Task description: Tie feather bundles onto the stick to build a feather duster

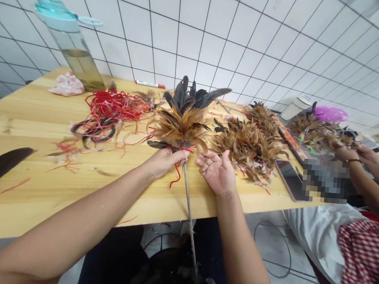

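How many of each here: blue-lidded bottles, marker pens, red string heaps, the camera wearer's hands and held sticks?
Blue-lidded bottle: 1
Marker pen: 1
Red string heap: 1
Left hand and right hand: 2
Held stick: 1
Total: 6

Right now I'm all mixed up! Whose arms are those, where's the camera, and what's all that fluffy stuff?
No robot here, just a person's two bare hands. The camera sits on that person's head, looking forward and down, so you see what they see. The left hand holds a bunch of feathers by its base, at the top of a thin stick. The right hand is open beside it. On the wooden table lie red string, more feathers and a phone; a bottle stands there too. Another person's hands are at the picture's right.
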A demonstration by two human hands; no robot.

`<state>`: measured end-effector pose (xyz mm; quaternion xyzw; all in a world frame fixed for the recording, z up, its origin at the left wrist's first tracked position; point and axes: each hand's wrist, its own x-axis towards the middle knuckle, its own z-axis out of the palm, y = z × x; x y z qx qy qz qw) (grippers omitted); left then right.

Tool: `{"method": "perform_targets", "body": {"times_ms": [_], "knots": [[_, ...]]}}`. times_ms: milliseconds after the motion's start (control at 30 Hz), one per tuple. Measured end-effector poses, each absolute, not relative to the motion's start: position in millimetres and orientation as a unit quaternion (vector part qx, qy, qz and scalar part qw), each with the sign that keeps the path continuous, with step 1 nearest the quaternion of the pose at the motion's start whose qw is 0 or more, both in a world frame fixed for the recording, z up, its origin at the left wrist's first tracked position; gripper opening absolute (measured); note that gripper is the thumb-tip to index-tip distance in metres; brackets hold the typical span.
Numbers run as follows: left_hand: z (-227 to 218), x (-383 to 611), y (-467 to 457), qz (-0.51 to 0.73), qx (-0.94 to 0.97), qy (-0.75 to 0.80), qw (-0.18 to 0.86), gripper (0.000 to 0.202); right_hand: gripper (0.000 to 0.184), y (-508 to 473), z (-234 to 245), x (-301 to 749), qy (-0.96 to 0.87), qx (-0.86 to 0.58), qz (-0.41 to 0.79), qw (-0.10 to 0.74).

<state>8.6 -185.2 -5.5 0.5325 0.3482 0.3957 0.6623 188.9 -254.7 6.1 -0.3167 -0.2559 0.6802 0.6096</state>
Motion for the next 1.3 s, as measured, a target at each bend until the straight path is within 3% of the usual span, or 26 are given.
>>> {"method": "perform_targets", "body": {"times_ms": [200, 367, 833, 1300], "knots": [[-3, 9, -185, 0.405, 0.545, 0.333, 0.655, 0.033, 0.039, -254, 3, 181, -0.27, -0.374, 0.68, 0.57], [-3, 8, -186, 0.392, 0.551, 0.345, 0.651, 0.031, 0.045, -255, 8, 185, -0.212, -0.296, 0.747, 0.557], [-4, 7, -186, 0.396, 0.519, 0.342, 0.676, 0.044, 0.074, -263, 20, 180, -0.243, -0.259, 0.748, 0.56], [3, 11, -188, 0.414, 0.493, 0.32, 0.695, 0.045, 0.081, -264, 20, 181, -0.276, -0.278, 0.735, 0.553]]}}
